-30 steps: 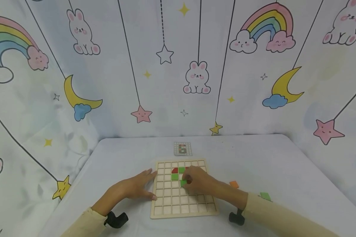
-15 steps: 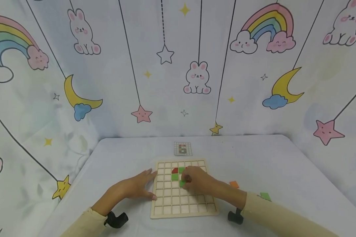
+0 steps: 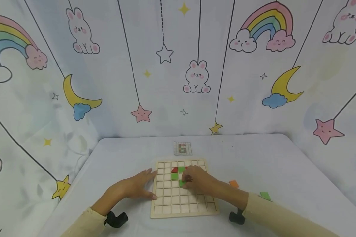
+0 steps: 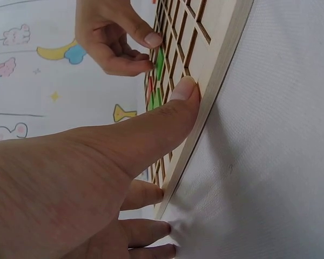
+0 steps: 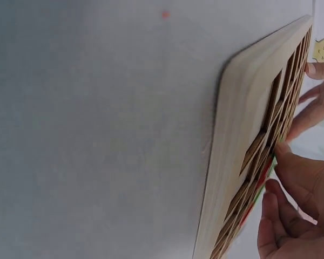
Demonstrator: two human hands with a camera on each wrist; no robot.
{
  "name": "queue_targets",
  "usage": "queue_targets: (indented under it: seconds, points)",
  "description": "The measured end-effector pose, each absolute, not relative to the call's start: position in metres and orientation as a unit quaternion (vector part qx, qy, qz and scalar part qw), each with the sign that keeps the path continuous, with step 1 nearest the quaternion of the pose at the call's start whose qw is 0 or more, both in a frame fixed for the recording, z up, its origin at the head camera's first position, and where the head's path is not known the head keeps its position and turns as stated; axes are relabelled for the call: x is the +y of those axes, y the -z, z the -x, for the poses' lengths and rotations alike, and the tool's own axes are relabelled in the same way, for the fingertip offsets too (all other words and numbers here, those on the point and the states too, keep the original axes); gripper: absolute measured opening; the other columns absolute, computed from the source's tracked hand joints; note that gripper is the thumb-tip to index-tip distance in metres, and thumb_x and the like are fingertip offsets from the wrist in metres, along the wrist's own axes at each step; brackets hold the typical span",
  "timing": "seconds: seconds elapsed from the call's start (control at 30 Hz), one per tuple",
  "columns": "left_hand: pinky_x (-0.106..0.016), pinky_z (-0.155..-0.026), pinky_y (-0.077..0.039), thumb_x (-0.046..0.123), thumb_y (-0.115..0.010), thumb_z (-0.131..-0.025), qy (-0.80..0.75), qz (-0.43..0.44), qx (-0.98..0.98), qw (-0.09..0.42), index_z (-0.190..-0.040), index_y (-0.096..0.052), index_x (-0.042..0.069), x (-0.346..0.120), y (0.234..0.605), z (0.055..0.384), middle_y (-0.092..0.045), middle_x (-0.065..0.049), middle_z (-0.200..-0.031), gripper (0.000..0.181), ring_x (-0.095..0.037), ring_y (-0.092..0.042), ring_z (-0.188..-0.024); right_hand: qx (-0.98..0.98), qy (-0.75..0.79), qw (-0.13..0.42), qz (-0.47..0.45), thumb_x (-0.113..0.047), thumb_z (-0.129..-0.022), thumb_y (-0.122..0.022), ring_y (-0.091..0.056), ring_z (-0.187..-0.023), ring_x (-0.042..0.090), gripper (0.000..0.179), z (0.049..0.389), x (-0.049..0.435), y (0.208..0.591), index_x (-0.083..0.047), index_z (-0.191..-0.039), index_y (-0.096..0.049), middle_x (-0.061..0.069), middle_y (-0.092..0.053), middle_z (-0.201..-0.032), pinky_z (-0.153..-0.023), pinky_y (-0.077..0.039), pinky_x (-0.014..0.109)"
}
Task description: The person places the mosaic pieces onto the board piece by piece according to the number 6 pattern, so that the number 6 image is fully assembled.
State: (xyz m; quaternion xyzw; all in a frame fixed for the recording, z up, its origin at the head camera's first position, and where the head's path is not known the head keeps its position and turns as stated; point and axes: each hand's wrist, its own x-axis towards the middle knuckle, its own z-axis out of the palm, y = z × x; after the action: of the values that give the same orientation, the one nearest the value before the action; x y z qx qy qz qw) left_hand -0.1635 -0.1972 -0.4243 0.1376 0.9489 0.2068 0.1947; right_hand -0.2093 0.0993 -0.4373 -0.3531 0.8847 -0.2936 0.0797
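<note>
On the bench [image 3: 121, 154], the left hand [image 3: 134, 187] rests spread fingers against the left edge of the wooden grid board [image 3: 176, 200]; the right hand [image 3: 200, 179] pinches 1 green tile [image 3: 181, 183] near the board's middle.

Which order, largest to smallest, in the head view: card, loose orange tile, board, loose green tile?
1. Board
2. Card
3. Loose orange tile and loose green tile: too alike to rank
</note>
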Motion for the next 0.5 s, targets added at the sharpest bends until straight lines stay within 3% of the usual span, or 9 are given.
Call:
queue_targets:
  seconds: [0.2,0.5]
  points:
    - [-0.06,-0.128,-0.026,0.051,-0.085,-0.086,-0.204,-0.135,0.95,0.195,-0.165,-0.034,0.008,-0.197,0.422,0.163,-0.025,-0.025,-0.171,0.104,-0.043,-0.023,-0.16,0.905,0.312,0.084,0.278,-0.015,-0.091,-0.083,-0.063,-0.103,0.017,0.016,0.212,0.119,0.431,-0.012,-0.105,-0.075,-0.001,-0.069,-0.105,-0.093,-0.057,0.044]
    - [-0.06,-0.127,-0.027,0.052,-0.085,-0.085,-0.2,-0.138,0.95,0.194,-0.165,-0.034,0.007,-0.196,0.422,0.163,-0.025,-0.026,-0.171,0.104,-0.043,-0.024,-0.16,0.926,0.31,0.065,0.208,-0.024,-0.093,-0.083,-0.062,-0.108,0.018,0.03,0.224,0.179,0.424,-0.015,-0.12,-0.073,-0.002,-0.07,-0.113,-0.097,-0.056,0.044]
